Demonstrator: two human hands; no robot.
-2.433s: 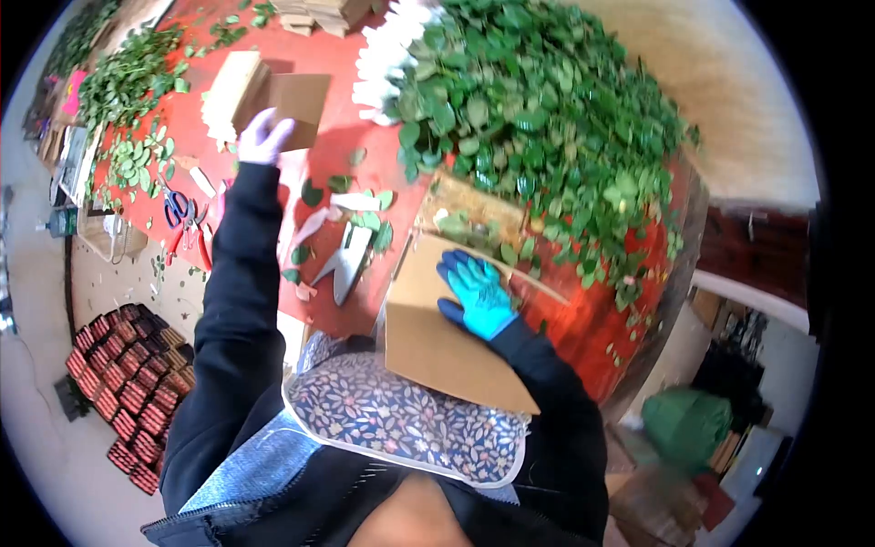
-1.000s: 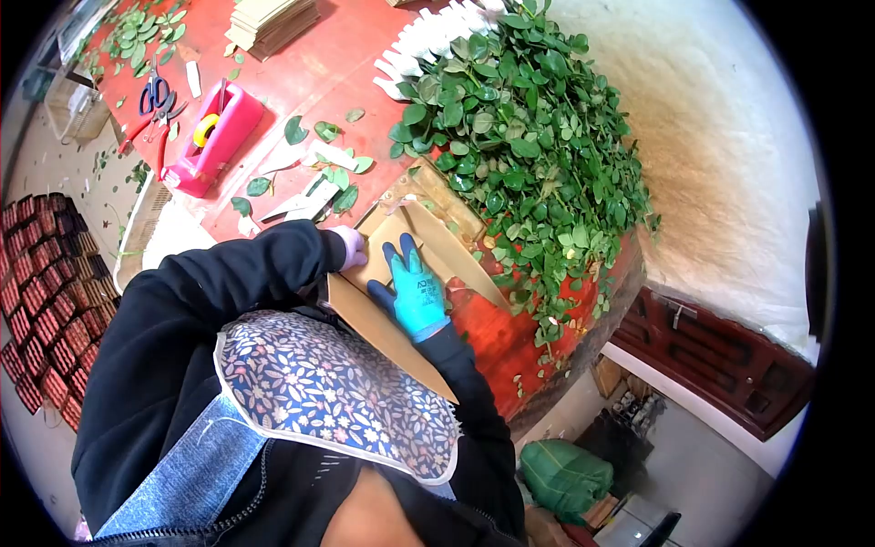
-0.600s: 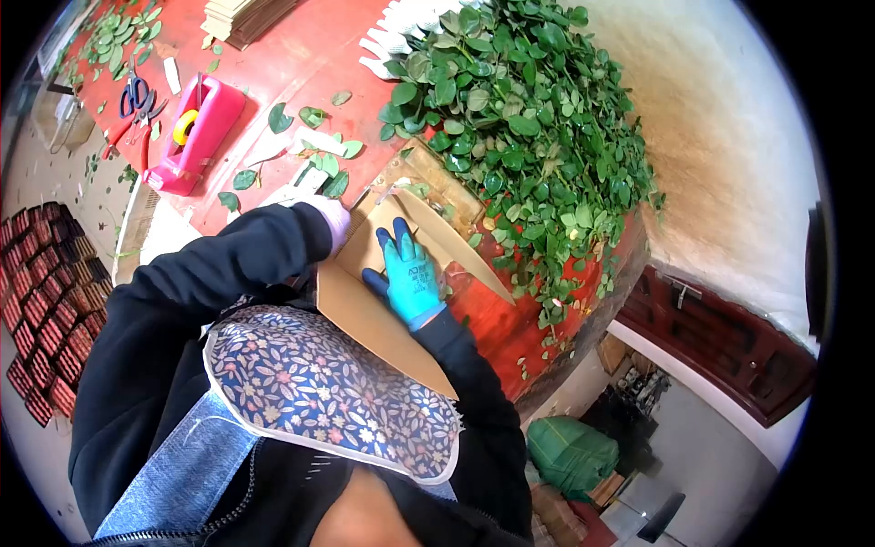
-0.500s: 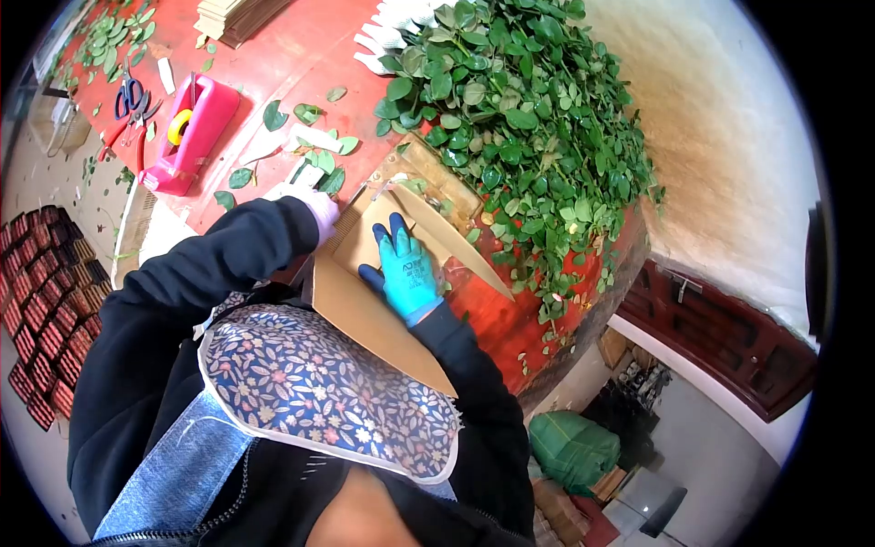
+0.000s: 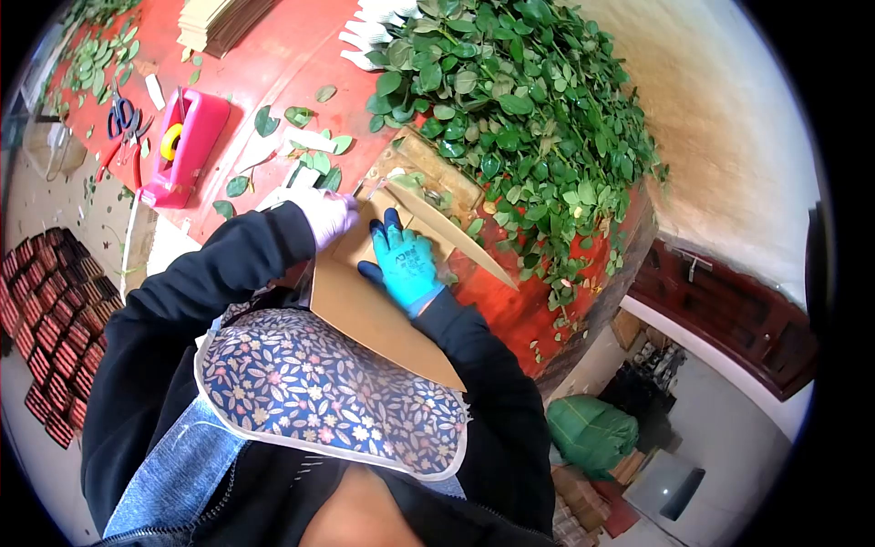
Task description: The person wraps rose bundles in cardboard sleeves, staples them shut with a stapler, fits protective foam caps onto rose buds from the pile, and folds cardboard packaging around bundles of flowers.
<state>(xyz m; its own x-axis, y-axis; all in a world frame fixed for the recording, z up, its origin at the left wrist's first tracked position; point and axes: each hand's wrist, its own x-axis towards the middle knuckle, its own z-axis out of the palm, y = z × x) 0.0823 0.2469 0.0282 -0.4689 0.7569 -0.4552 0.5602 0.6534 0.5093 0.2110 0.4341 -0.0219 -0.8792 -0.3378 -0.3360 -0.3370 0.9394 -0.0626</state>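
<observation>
Red surface (image 5: 273,55): near left edge runs just beyond a pink tape dispenser (image 5: 202,128); right edge curves down past a leafy bundle (image 5: 519,100), with floor beyond.
Open room: a bare red stretch between the stacked card pieces (image 5: 214,25) and the white-wrapped ends (image 5: 365,41) of the bundle; a smaller bare patch between the cardboard and the right edge.
Tight side: loose leaves and pale strips lie near the left hand; a wooden block (image 5: 451,182) sits just beyond the cardboard.
Cardboard (image 5: 369,314): at the near edge, one panel reaching over the floral apron (image 5: 310,392), another slanting up on the far side.
Left hand (image 5: 324,217): lilac glove, fingers bent at the cardboard's left edge; whether they grip it, cannot tell.
Right hand (image 5: 406,264): teal glove, fingers extended and parted, laid on the cardboard between the two panels.
Change from earliest frame: left hand, then far off beside the stack, is now close to the right; the far panel now stands apart; tape dispenser, then mostly hidden, now shows fully.
</observation>
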